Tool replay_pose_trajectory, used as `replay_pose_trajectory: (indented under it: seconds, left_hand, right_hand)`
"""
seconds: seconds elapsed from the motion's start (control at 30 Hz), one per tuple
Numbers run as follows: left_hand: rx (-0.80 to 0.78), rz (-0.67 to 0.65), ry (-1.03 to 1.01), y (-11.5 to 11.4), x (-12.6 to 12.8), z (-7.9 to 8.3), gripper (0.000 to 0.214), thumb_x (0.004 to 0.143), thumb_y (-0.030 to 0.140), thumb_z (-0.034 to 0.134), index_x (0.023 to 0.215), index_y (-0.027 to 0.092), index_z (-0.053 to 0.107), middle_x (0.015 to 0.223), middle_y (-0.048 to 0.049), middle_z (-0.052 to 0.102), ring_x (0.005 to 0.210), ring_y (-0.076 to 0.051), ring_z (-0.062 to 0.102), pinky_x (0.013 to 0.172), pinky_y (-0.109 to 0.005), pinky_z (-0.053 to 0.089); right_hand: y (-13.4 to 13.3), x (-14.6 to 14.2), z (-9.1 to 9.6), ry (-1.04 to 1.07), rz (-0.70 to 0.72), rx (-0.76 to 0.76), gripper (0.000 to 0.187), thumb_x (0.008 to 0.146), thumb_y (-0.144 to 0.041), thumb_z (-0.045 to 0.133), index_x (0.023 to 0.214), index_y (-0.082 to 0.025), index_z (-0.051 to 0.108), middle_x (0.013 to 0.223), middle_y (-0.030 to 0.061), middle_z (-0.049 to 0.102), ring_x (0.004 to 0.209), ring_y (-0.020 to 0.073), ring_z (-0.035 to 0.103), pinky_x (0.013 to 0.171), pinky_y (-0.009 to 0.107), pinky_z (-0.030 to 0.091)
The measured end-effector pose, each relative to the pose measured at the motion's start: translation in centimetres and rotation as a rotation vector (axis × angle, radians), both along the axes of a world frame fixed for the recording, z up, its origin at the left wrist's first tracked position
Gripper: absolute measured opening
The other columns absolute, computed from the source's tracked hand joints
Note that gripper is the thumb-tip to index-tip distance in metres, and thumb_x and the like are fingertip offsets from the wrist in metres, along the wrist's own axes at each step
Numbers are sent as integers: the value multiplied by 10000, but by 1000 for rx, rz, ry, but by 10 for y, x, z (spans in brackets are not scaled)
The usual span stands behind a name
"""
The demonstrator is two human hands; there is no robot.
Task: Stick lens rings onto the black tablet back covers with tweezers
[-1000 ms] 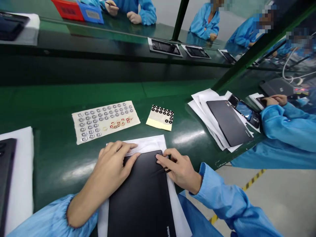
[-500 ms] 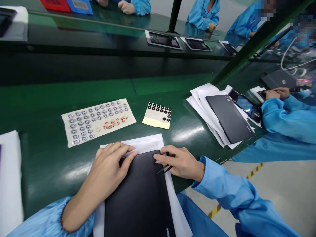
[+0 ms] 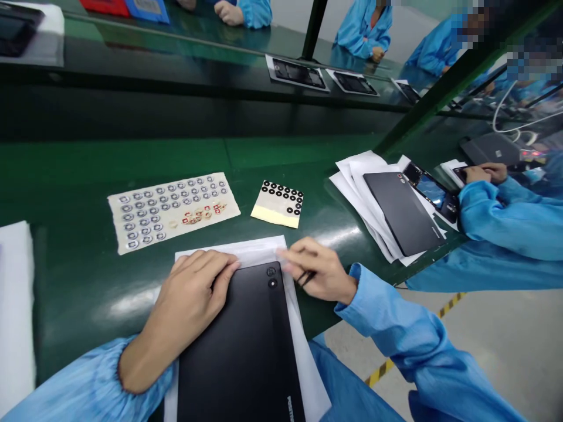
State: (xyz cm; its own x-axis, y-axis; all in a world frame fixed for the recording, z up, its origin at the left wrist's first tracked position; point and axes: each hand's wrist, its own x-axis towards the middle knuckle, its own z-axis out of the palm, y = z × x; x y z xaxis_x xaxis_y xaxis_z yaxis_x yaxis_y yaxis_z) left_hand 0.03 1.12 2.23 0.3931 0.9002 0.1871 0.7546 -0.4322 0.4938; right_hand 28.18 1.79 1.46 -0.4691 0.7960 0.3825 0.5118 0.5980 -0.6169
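A black tablet (image 3: 240,340) lies back side up on white paper (image 3: 259,246), two round camera spots near its upper right corner. My left hand (image 3: 197,299) grips its upper left corner, thumb along the top edge and fingers closed beside it. Just off the upper right corner is my right hand (image 3: 321,269), slightly blurred, with dark tweezers (image 3: 307,277) held in its curled fingers. Beyond the tablet lie a sheet of ring-shaped stickers (image 3: 171,208) and a smaller sheet of black rings (image 3: 279,202) with a yellow strip.
On the right, another tablet (image 3: 402,211) lies on stacked papers, near an opened device (image 3: 431,187). A co-worker's sleeve (image 3: 519,217) borders it. A green post (image 3: 422,105) slants upward. More devices (image 3: 299,73) rest on the raised shelf. White sheets (image 3: 15,316) lie at left.
My right hand has lifted away from the tablet's camera corner and moved slightly up and right, uncovering both round spots. The left hand stays on the tablet. The view has shifted slightly.
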Motion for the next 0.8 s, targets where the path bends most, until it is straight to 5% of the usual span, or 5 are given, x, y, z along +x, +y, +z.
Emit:
replay_pose_trajectory:
  seconds: [0.07,0.17,0.5,0.63,0.8]
  left_hand:
    - [2,25,9,0,-1,4,190,1052,325,486,1017,229,646,991,-28,741,919,-223,660,871,-367,419]
    - [-25,57,33,2,-3,10,206,1062,357,467,1015,243,632,932,2,740,816,-201,655,823,-350,419]
    - [-225,48,176,9,8,25,272,1083,446,346,1043,283,560,872,33,728,731,-210,682,640,-318,375]
    - [-236,30,192,8,11,26,282,1090,427,314,1034,274,544,854,28,721,710,-209,677,625,-317,361]
    - [-206,39,158,7,11,22,270,1090,427,332,1028,268,542,877,26,737,711,-198,687,633,-307,375]
  right_hand:
    - [-4,-3,4,175,-107,-162,252,1033,-245,556,1216,-210,726,959,50,667,719,113,593,621,247,488]
    - [-13,-12,11,246,-64,-313,198,991,-173,581,1035,-199,773,887,43,683,801,141,650,702,264,513]
    - [-19,-27,7,130,-174,-278,282,989,-250,587,1236,-227,721,1017,67,685,902,181,668,824,310,541]
    - [-3,-28,15,311,-179,-620,469,911,-403,731,1323,-190,656,1031,57,718,926,197,682,851,324,550]
    - [13,-38,25,413,-21,-910,409,805,-505,817,980,-144,738,837,10,664,763,154,594,701,270,481]
